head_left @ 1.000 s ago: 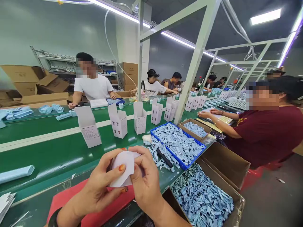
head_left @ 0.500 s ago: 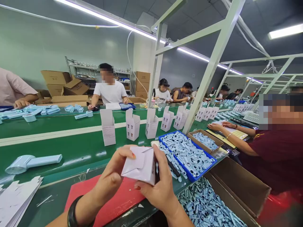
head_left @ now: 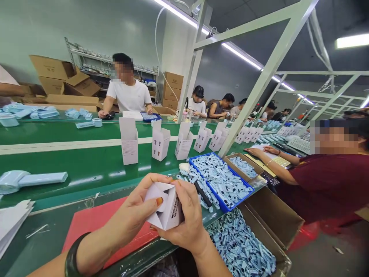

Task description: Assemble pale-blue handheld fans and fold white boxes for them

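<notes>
Both my hands hold a small white cardboard box [head_left: 166, 209] above a red mat [head_left: 95, 223] at the near edge of the green belt. My left hand [head_left: 138, 209] grips the box's left side, its thumb pressing on a folded end flap. My right hand [head_left: 187, 219] wraps round the right side from beneath. The flaps at the box's end are partly folded in.
Open white boxes [head_left: 128, 140] stand in a row on the green conveyor [head_left: 72, 161]. A blue tray [head_left: 221, 181] and a cardboard carton [head_left: 245, 246] hold several light-blue parts. A light-blue device [head_left: 31, 180] lies left. Flat white blanks [head_left: 11, 221] are stacked at the far left. A person in maroon [head_left: 325, 173] sits right; others work across the belt.
The flat white blank has been turned and formed into a box between my hands, and its end flaps are now being folded in. The view has shifted left and downward slightly.
</notes>
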The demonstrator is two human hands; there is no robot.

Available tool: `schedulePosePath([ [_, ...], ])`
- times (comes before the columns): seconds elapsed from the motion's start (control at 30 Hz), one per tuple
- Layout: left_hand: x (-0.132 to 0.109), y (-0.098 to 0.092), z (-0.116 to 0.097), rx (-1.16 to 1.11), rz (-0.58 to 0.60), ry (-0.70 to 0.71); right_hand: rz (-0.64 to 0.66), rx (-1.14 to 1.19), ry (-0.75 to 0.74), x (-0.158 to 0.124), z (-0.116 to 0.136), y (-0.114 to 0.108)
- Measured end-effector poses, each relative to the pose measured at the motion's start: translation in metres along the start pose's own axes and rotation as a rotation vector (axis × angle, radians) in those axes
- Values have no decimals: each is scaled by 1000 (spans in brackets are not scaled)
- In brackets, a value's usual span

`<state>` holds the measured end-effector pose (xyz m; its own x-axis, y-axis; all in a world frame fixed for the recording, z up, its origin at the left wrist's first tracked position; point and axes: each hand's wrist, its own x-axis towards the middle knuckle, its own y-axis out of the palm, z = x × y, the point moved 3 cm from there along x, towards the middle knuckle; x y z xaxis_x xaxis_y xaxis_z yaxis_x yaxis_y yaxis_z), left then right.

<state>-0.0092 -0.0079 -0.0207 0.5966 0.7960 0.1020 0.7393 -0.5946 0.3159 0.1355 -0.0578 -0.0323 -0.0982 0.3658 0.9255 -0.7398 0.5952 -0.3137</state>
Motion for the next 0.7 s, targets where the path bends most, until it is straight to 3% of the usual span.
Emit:
schedulePosePath([
  [0.27,7,-10,11,81,88,85,14,-52,19,-5,-1,4],
  [0.43,8,-15,1,-20,105,70,36,-22,66,-10,-3,11],
  [0.57,4,-22,-6,-126,79,259,51,15,202,-12,-8,14],
  [0.7,1,-30,5,244,41,322,95,152,359,-12,-16,12],
])
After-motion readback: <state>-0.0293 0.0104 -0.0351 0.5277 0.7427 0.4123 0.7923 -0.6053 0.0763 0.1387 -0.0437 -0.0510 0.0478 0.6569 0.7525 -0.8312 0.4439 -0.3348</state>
